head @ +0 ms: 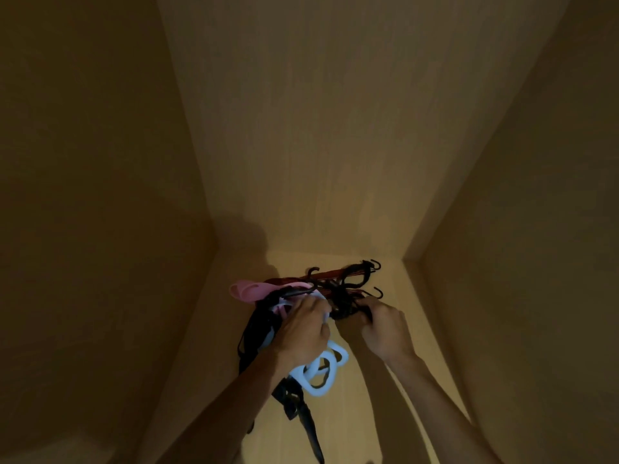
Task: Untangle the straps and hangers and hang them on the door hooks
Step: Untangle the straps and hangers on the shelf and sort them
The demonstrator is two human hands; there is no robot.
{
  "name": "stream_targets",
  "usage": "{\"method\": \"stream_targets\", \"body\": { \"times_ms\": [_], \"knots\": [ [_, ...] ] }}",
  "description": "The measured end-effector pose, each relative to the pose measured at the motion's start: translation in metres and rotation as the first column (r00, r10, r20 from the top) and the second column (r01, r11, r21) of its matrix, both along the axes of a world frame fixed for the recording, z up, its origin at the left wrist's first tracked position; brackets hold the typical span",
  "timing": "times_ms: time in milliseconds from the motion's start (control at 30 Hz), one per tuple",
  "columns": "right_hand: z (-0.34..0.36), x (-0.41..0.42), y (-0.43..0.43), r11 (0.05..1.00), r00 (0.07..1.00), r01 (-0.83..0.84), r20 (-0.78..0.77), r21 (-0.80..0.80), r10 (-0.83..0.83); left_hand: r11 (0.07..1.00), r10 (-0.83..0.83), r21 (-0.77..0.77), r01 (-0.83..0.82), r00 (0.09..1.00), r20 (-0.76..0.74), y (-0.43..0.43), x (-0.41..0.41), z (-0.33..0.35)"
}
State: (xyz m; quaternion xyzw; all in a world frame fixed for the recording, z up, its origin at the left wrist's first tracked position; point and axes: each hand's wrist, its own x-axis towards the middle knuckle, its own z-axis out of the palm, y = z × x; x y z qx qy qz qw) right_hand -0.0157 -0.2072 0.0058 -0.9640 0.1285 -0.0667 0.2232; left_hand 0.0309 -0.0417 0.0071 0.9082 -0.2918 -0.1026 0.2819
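Note:
A tangled heap lies on the floor of a dim wooden cupboard. It holds a pink hanger, a pale blue ring hanger, black straps and red-brown bungee cords with black hooks. My left hand reaches into the middle of the heap and grips pale blue plastic among the straps. My right hand pinches a black cord at the heap's right side, just below a hook. A black strap with a buckle trails toward me under my left forearm.
Wooden walls close in on the left, the back and the right. The lit cupboard floor shows bare to the right of the heap. No door hooks are in view.

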Motion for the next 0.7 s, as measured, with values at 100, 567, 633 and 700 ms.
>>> {"method": "stream_targets", "body": {
  "times_ms": [100,567,633,700],
  "knots": [
    [0.022,-0.006,-0.003,0.999,0.997,-0.028,0.074,0.040,0.025,0.995,-0.033,-0.093,0.035,0.999,0.031,-0.011,-0.002,0.013],
    [0.123,-0.039,-0.009,0.949,0.971,-0.078,0.239,0.307,0.003,0.945,-0.123,-0.287,0.159,0.983,0.140,-0.049,-0.013,0.082],
    [0.126,-0.043,-0.010,0.867,0.969,-0.087,0.242,0.491,-0.039,0.933,-0.119,-0.328,0.146,0.988,0.103,-0.047,-0.014,0.091],
    [0.124,-0.047,-0.010,0.736,0.971,-0.137,0.235,0.663,-0.031,0.922,-0.111,-0.366,0.124,0.992,0.056,-0.044,-0.015,0.097]
  ]
}}
